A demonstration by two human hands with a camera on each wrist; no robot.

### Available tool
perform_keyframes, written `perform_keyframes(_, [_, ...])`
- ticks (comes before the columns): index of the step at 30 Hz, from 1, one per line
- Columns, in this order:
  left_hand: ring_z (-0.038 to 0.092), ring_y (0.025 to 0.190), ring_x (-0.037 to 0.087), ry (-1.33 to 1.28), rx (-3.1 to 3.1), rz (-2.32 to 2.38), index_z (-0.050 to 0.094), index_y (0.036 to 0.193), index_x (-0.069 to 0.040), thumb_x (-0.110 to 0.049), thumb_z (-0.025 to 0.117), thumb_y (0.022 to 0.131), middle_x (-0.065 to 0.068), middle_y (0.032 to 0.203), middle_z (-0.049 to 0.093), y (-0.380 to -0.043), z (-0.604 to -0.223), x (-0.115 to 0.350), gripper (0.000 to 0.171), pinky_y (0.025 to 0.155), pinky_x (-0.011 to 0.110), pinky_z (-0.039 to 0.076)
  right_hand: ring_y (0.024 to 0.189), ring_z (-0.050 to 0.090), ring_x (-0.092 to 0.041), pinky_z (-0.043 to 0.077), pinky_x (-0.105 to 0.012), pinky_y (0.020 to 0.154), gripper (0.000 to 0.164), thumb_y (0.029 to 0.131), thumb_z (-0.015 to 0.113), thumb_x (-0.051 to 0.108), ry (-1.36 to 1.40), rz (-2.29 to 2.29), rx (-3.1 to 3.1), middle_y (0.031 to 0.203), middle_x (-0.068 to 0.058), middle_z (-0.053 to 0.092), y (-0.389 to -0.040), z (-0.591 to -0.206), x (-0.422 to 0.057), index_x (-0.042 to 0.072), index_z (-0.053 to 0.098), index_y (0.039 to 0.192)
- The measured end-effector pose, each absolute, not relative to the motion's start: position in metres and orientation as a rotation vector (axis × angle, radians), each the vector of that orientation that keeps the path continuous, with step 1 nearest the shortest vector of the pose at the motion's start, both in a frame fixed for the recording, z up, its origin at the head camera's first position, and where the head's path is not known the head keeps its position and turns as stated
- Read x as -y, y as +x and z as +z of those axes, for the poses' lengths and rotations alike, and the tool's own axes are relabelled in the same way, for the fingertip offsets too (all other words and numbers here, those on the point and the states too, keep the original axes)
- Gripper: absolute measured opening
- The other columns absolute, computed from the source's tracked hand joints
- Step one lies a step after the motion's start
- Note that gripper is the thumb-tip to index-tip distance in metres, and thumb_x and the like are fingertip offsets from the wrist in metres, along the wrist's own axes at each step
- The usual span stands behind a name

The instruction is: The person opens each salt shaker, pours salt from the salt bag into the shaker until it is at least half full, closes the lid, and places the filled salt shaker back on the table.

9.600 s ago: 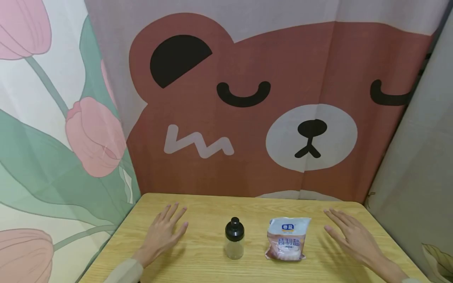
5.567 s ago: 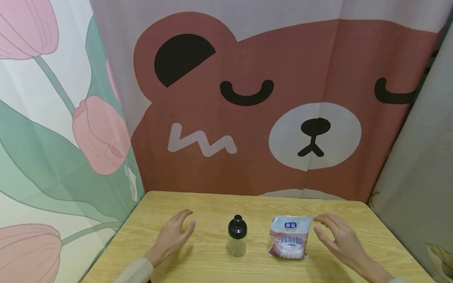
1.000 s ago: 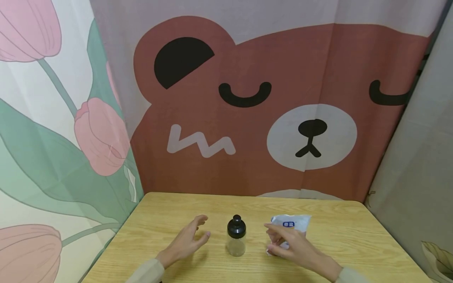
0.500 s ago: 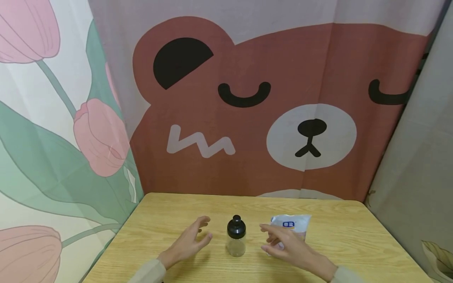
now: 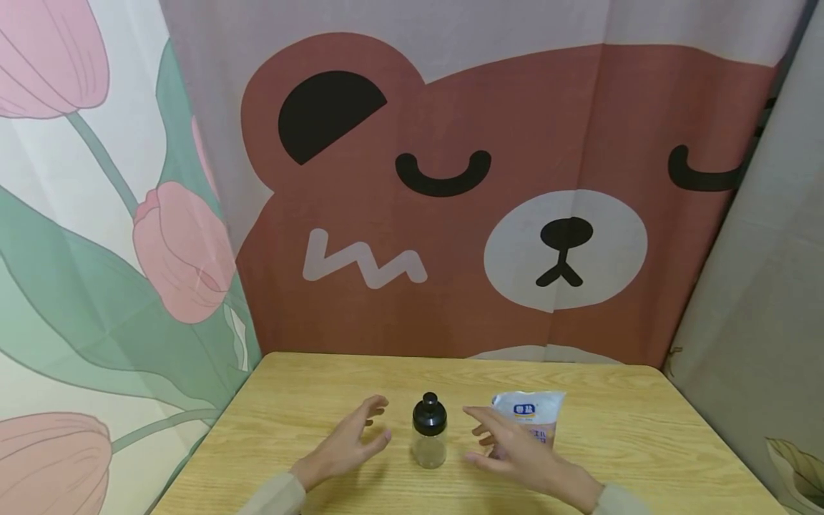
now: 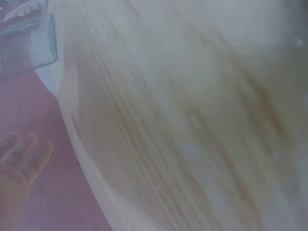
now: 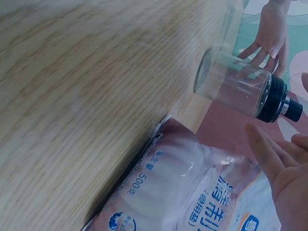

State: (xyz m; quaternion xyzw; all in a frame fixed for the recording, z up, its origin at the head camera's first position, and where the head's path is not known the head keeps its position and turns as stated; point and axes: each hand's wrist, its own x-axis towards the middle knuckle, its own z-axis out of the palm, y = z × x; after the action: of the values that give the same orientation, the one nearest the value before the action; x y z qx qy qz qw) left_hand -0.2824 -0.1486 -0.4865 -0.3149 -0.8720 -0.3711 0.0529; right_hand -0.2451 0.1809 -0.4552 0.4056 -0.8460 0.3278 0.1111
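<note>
A clear glass jar with a black knobbed lid [image 5: 429, 429] stands upright on the table, between both hands. Just left of it, my left hand [image 5: 347, 443] hovers with relaxed fingers, apart from the glass. On the other side my right hand [image 5: 518, 450] is held with loosely bent fingers and nothing in its grasp. Behind that hand a salt packet [image 5: 534, 409] stands, its lower part partly covered in the head view. In the right wrist view the jar [image 7: 236, 86] looks see-through, with no contents visible, and the packet [image 7: 192, 187] shows blue print.
The wooden table [image 5: 309, 379] ends at a curtain with a bear print [image 5: 444, 250]. A tulip-patterned curtain [image 5: 180, 250] hangs on the left and a pale curtain [image 5: 740, 322] on the right.
Over the earlier frames both hands have come inward toward the jar; the right one has passed in front of the salt packet. Jar and packet stay where they were.
</note>
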Motion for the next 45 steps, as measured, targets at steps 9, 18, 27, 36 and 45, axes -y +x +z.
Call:
perform_keyframes(9, [0.04,0.117,0.022,-0.972,2.653,-1.146,0.022,0.136,-0.02,-0.045,0.052,0.086,0.003,0.133,0.037,-0.28,-0.489,0.145,0.063,0.09,0.04,0.038,0.094,0.057,-0.021,0.049,-0.021,0.061,0.065,0.085,0.055,0.039,1.122,1.017,2.563,0.128,-0.009,0.04,-0.247,-0.456,-0.172,0.018,0.023,0.139])
perform_keyframes(18, [0.039,0.118,0.021,-0.971,2.677,-1.185,0.021,0.136,-0.026,-0.041,0.057,0.084,0.002,0.134,0.036,-0.282,-0.49,0.139,0.065,0.091,0.042,0.037,0.1,0.053,-0.015,0.047,-0.029,0.078,0.067,0.085,0.054,0.042,1.077,0.965,2.556,0.13,-0.001,0.039,-0.25,-0.454,-0.163,0.019,0.021,0.139])
perform_keyframes(27, [0.041,0.116,0.022,-0.968,2.704,-1.129,0.019,0.138,-0.026,-0.053,0.053,0.081,0.0,0.135,0.035,-0.28,-0.489,0.134,0.072,0.089,0.042,0.039,0.104,0.051,-0.017,0.046,-0.029,0.079,0.065,0.086,0.053,0.042,1.102,1.03,2.56,0.132,-0.003,0.037,-0.256,-0.457,-0.158,0.02,0.021,0.139])
perform_keyframes(36, [0.042,0.114,0.027,-0.959,2.708,-1.103,0.02,0.138,-0.026,-0.048,0.057,0.081,-0.001,0.135,0.035,-0.283,-0.493,0.128,0.072,0.088,0.045,0.038,0.105,0.051,-0.023,0.046,-0.031,0.08,0.066,0.086,0.053,0.041,1.113,1.076,2.554,0.134,-0.008,0.035,-0.259,-0.455,-0.148,0.016,0.023,0.139])
perform_keyframes(45, [0.043,0.11,0.02,-0.978,2.671,-1.078,0.023,0.136,-0.022,-0.051,0.06,0.077,0.002,0.126,0.041,-0.282,-0.491,0.121,0.075,0.088,0.039,0.039,0.102,0.053,-0.02,0.046,-0.027,0.08,0.066,0.085,0.057,0.034,1.129,1.017,2.524,0.134,-0.007,0.035,-0.26,-0.453,-0.141,0.017,0.022,0.139])
